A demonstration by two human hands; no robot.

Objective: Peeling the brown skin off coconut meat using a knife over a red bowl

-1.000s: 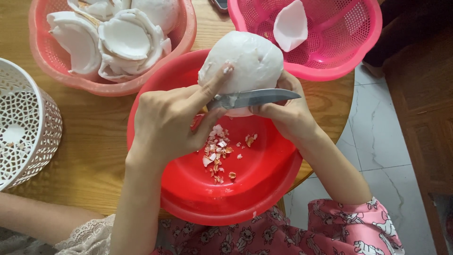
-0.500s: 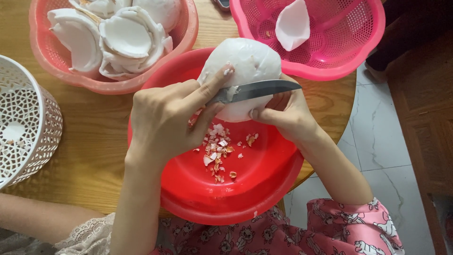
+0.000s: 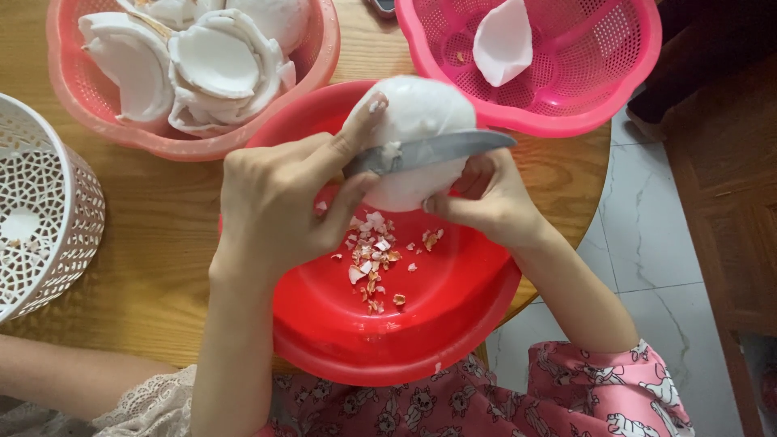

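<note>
Far left: white lattice basket (image 3: pixel 40 202) on the wooden bench (image 3: pixel 154 243). Next, at the top: pale pink basket (image 3: pixel 97 121) heaped with white coconut pieces (image 3: pixel 202 65). Centre: left hand (image 3: pixel 275 202), grip closed around a knife (image 3: pixel 429 151), forefinger stretched onto the peeled white coconut (image 3: pixel 417 113). Blade flat across the coconut, held above the red bowl (image 3: pixel 405 324) strewn with peel scraps (image 3: pixel 372 259). Right hand (image 3: pixel 486 194) cupping the coconut from below, fingers curled on it. Top right: bright pink basket (image 3: pixel 583 89) with one white piece (image 3: pixel 502 40).
</note>
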